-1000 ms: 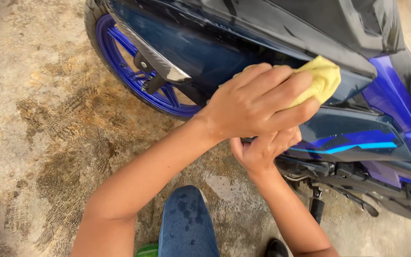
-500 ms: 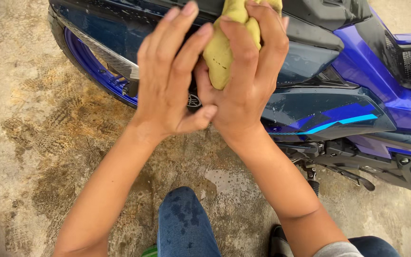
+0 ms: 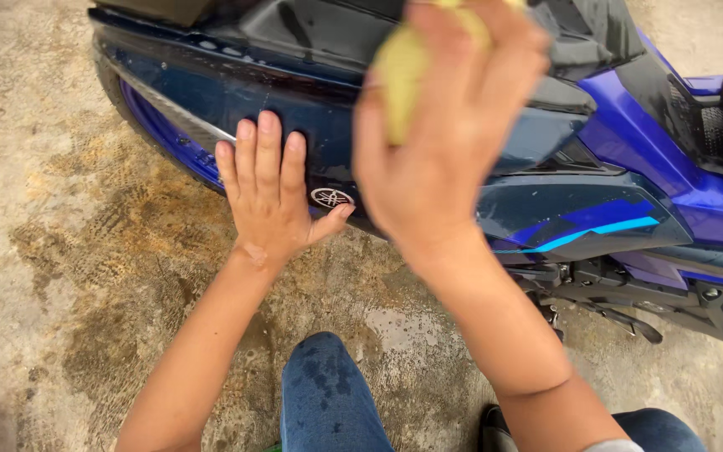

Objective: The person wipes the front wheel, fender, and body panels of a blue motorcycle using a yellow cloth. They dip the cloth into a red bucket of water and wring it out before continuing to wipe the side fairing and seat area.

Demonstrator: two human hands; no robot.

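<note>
Nearest, a knee in damp blue jeans is showing over the stained concrete floor. Further out, the left hand is lying flat, fingers spread slightly, palm pressing against the motorcycle's dark blue side panel just beside a round emblem. Higher up, the right hand is closing its grip around a yellow cloth, bunching it in front of the upper bodywork. That cloth is looking soft, light and crushable, probably damp, so gathering it in the fist should suit it best. Beyond, the wet panels are looking stiff and slippery.
</note>
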